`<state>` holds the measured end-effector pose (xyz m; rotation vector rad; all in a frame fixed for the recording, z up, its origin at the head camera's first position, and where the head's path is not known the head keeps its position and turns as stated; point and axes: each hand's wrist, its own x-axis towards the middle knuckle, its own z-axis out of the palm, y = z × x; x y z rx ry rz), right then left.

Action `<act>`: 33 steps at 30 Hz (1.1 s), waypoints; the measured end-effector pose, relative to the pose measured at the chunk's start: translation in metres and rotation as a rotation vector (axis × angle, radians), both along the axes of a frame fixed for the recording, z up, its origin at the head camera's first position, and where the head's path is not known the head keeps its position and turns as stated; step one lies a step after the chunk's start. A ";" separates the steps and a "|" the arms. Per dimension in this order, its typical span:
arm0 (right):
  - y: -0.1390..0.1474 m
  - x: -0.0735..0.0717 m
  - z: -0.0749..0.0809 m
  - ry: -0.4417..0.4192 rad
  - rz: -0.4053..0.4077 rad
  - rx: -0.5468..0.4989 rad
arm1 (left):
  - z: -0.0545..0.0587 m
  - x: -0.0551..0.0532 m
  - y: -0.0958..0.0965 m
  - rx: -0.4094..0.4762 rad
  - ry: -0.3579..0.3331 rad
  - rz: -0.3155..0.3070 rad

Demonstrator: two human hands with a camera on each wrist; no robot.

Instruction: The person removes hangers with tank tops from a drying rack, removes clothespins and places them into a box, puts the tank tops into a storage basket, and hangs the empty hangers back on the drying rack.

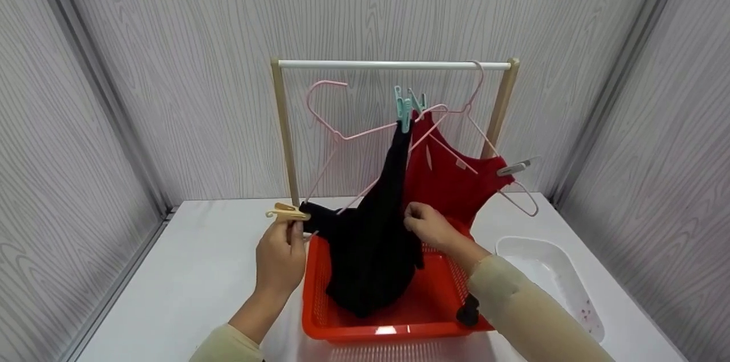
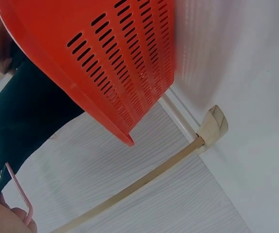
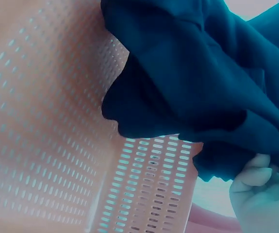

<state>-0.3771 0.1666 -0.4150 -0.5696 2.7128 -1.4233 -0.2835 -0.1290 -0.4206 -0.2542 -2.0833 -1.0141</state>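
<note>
A black garment (image 1: 370,265) hangs on a pink hanger (image 1: 370,131), one corner clipped high with a teal clothespin (image 1: 406,114). At its left corner, beside a yellow clothespin (image 1: 288,212), my left hand (image 1: 279,256) pinches the cloth. The hanger's pink end (image 2: 20,191) shows by these fingers in the left wrist view. My right hand (image 1: 429,228) pinches the garment's right edge, and in the right wrist view folded cloth (image 3: 188,73) lies between thumb and fingers. Behind it, a red garment (image 1: 456,188) hangs on another pink hanger (image 1: 479,94) with a grey clothespin (image 1: 513,168).
A red perforated basket (image 1: 393,332) stands below the garments, with a small dark piece of cloth (image 1: 469,310) at its right front. The white-barred rack (image 1: 376,65) has wooden posts. A white tray (image 1: 576,282) lies at right on the white table (image 1: 188,271).
</note>
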 end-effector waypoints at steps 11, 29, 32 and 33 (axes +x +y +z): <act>0.011 0.009 -0.009 -0.204 0.127 0.169 | -0.002 -0.001 0.001 -0.010 0.000 0.015; 0.020 0.021 0.002 -0.352 0.168 0.562 | -0.002 0.000 0.002 -0.012 -0.016 0.004; 0.021 0.023 0.007 -0.381 0.129 0.656 | -0.002 0.000 0.002 -0.009 -0.017 0.005; 0.021 0.024 0.008 -0.385 0.121 0.671 | -0.003 0.000 0.002 -0.009 -0.015 0.006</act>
